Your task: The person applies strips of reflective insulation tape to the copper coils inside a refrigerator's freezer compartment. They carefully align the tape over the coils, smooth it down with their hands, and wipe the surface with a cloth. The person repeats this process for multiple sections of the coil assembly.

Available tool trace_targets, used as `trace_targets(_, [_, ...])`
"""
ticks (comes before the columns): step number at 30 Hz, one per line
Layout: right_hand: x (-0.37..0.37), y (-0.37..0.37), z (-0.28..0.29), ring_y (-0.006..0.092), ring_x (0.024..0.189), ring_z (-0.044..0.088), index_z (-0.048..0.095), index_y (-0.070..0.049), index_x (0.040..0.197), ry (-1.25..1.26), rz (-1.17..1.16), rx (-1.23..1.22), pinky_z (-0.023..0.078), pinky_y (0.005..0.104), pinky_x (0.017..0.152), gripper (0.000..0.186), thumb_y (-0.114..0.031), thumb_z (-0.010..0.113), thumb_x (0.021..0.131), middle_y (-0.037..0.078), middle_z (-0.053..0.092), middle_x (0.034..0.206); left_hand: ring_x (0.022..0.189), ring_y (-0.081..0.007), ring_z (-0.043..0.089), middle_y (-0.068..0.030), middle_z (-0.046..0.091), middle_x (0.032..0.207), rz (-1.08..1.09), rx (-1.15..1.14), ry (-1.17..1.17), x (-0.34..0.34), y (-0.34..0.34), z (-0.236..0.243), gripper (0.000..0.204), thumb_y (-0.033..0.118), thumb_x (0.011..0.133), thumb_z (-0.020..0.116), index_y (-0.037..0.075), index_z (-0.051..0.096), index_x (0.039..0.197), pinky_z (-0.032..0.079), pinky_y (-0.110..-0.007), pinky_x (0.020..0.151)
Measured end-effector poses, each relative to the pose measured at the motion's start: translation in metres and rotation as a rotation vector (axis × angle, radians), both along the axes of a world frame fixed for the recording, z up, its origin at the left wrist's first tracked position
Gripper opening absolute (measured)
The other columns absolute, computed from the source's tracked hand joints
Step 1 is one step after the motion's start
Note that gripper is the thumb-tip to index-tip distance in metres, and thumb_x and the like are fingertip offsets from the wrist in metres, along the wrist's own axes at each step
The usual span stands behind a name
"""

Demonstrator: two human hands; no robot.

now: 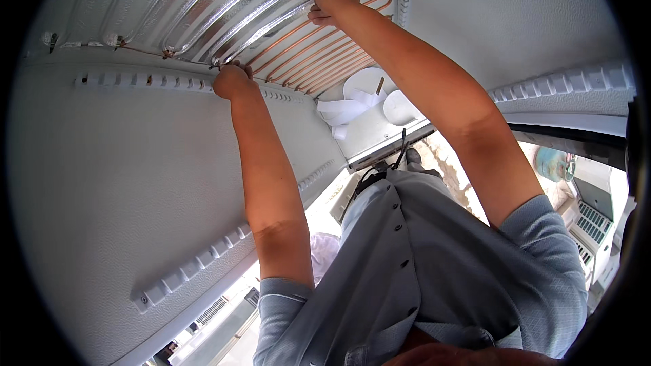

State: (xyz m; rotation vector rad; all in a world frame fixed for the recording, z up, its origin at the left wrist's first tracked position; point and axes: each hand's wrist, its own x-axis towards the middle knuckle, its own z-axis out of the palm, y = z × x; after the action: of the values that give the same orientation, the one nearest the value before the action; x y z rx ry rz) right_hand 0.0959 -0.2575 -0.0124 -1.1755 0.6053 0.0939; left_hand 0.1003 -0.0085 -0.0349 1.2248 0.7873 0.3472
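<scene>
Both my arms reach up to the back panel of a white cabinet, where thin copper tubing [298, 54] runs in parallel rows. Strips of shiny silver foil tape [237, 5] cover the upper rows; the lower rows are bare copper. My left hand [234, 80] is closed at the left end of the lowest foil strip, by the corner with the side wall. Farther right along that strip, my right hand [335, 1] is closed with its fingers curled against the foil. The fingertips of both hands are partly hidden.
White ribbed shelf rails [196, 266] run along the side walls [88, 183]. Loose white strips [339, 110] and a white roll [400, 107] lie on the ledge at the cabinet's end. Outside at right stand a greenish tank [553, 163] and a vented white appliance [591, 222].
</scene>
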Motion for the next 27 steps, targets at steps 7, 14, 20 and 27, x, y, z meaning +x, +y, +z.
trace_targets(7, [-0.005, -0.012, -0.014, 0.0258, 0.079, 0.075, 0.070, 0.007, 0.087, -0.037, -0.173, -0.058, 0.061, 0.0323, 0.065, 0.017, -0.007, 0.060, 0.087, 0.021, 0.073, 0.086, 0.075, -0.0205, 0.061, -0.0182, 0.062, 0.108, 0.224, -0.043, -0.138, -0.024, -0.045, 0.010, 0.044, 0.033, 0.107, 0.049, -0.009, 0.053, 0.118, 0.055, -0.033, 0.063])
trace_targets(14, [-0.006, 0.011, -0.009, 0.0378, 0.093, 0.072, 0.069, 0.007, 0.095, 0.066, -0.642, -0.205, 0.055, 0.0422, 0.079, 0.020, -0.011, 0.065, 0.088, 0.025, 0.073, 0.094, 0.095, -0.0266, 0.067, -0.0132, 0.065, 0.102, -0.212, -0.292, -0.057, -0.014, -0.069, -0.004, 0.032, 0.027, 0.107, 0.051, -0.004, 0.055, 0.112, 0.062, -0.039, 0.090])
trace_targets(20, [0.003, -0.018, -0.004, 0.0348, 0.100, 0.071, 0.066, 0.005, 0.104, 0.026, -0.698, -0.119, 0.054, 0.0401, 0.082, 0.019, -0.007, 0.062, 0.090, 0.023, 0.071, 0.105, 0.103, -0.0266, 0.068, -0.0148, 0.066, 0.108, -0.290, -0.302, -0.017, 0.006, -0.052, -0.015, 0.029, 0.023, 0.108, 0.049, -0.004, 0.056, 0.116, 0.063, -0.040, 0.093])
trace_targets(27, [0.006, -0.027, 0.008, 0.0332, 0.101, 0.071, 0.065, 0.003, 0.112, 0.088, -0.805, -0.013, 0.055, 0.0388, 0.080, 0.024, -0.007, 0.062, 0.090, 0.019, 0.071, 0.112, 0.099, -0.0296, 0.069, -0.0198, 0.063, 0.113, -0.314, -0.390, 0.016, 0.006, -0.068, -0.008, 0.030, 0.018, 0.108, 0.046, -0.009, 0.053, 0.120, 0.065, -0.041, 0.087])
